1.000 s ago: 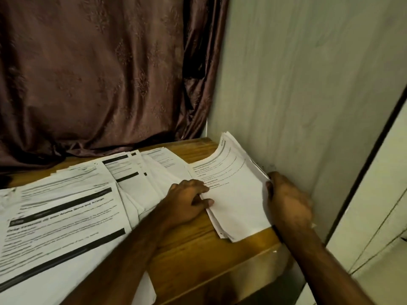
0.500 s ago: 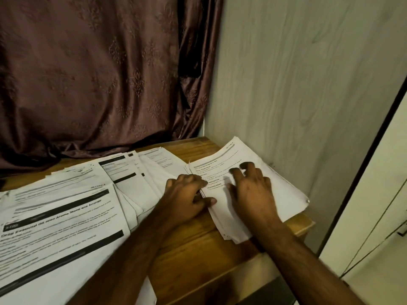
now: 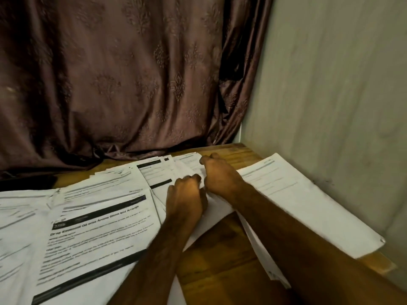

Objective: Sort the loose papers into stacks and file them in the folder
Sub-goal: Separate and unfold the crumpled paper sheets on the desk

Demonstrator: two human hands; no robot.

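Both hands, left [image 3: 186, 194] and right [image 3: 220, 175], grip a sheet [image 3: 191, 170]; nearby heading [image 3: 94, 225] reads "Aroma Stone and Arrange".

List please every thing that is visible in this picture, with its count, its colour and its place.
stack of papers: one, white with grey print, at the right end of the table, beside the wall, one corner past the table edge.
loose papers: many, exact count cannot be told, white with black bars and print, overlapping across the left and middle of the table.
table: one, brown wood, under the papers.
curtain: one, dark brown with a pattern, behind the table.
wall: one, pale grey, on the right.
left hand: one, on the loose papers in the middle, fingers curled on a sheet.
right hand: one, next to the left hand, pinching a sheet.
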